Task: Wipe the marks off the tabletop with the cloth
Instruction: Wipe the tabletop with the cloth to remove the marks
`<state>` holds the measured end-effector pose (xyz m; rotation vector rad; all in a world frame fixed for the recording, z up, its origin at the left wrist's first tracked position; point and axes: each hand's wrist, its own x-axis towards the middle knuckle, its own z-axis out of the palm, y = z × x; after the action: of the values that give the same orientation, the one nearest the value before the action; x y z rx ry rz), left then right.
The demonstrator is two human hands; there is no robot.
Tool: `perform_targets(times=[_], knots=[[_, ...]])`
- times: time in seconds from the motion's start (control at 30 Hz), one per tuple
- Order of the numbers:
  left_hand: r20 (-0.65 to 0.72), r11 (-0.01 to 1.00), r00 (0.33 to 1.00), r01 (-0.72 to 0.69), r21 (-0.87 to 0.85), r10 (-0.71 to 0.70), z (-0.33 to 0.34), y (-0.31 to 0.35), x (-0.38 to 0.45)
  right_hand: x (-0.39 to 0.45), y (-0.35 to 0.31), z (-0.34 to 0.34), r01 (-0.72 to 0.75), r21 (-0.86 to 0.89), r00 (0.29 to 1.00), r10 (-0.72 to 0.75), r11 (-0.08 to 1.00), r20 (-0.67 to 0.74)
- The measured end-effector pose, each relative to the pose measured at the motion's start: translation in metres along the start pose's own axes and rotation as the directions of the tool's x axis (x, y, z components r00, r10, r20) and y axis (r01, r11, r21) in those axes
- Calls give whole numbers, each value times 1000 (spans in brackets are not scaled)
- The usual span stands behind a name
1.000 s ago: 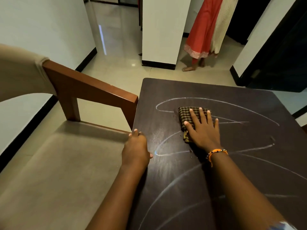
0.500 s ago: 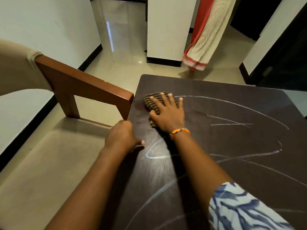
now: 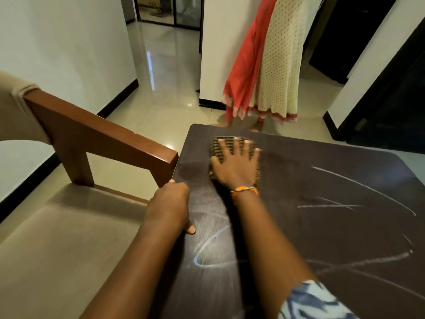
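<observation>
A dark brown tabletop [image 3: 322, 238] carries white chalk marks [image 3: 358, 187] across its right and near parts. A folded checked cloth [image 3: 217, 148] lies near the table's far left corner. My right hand [image 3: 236, 166] presses flat on the cloth with fingers spread, an orange band on the wrist. My left hand [image 3: 169, 207] grips the table's left edge, thumb on top. A looping chalk line [image 3: 207, 247] runs just below my left hand. The strip around the cloth looks smeared and free of lines.
A wooden chair with a brown armrest [image 3: 103, 137] and a beige seat [image 3: 57, 245] stands tight against the table's left side. A person in a red and cream dress [image 3: 264, 72] stands just beyond the far edge. White walls and tiled floor lie behind.
My right hand has slid the cloth from the table's middle to the far left corner, then a little rightward along the far edge. The chalk arc there is gone. My left hand keeps its grip.
</observation>
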<state>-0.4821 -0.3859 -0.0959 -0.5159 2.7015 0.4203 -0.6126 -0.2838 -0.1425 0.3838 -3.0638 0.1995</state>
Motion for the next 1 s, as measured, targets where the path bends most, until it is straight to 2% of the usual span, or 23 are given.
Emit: perform_targets(times=[0.1, 0.23, 0.3, 0.43, 0.5, 0.57, 0.67, 0.77, 1.0], knots=[[-5, 998, 1000, -7, 70, 7, -3, 0, -1, 13, -57, 7, 255, 70, 964, -259, 964, 63], [19, 998, 1000, -12, 62, 11, -7, 1, -3, 32, -38, 8, 370, 61, 922, -374, 927, 96], [28, 999, 1000, -16, 47, 14, -8, 1, -3, 46, -7, 5, 307, 43, 948, -309, 951, 77], [22, 999, 999, -32, 21, 32, -4, -3, 0, 65, 63, -4, -4, 1, 998, 4, 1000, 70], [11, 999, 1000, -29, 17, 29, -2, -5, 1, 68, 73, -6, -137, -10, 986, 138, 990, 93], [8, 999, 999, -32, 22, 32, -1, -6, 2, 75, 56, -6, -189, 0, 977, 188, 982, 104], [16, 998, 999, -41, 38, 41, -1, -6, 3, 84, 4, 3, -52, 17, 989, 49, 998, 136], [11, 998, 999, -52, 44, 51, -1, -7, 2, 83, -36, 12, 114, 12, 988, -114, 993, 103], [15, 999, 1000, -28, 39, 28, -7, -1, -2, 33, -40, 9, 320, 24, 944, -321, 947, 80]])
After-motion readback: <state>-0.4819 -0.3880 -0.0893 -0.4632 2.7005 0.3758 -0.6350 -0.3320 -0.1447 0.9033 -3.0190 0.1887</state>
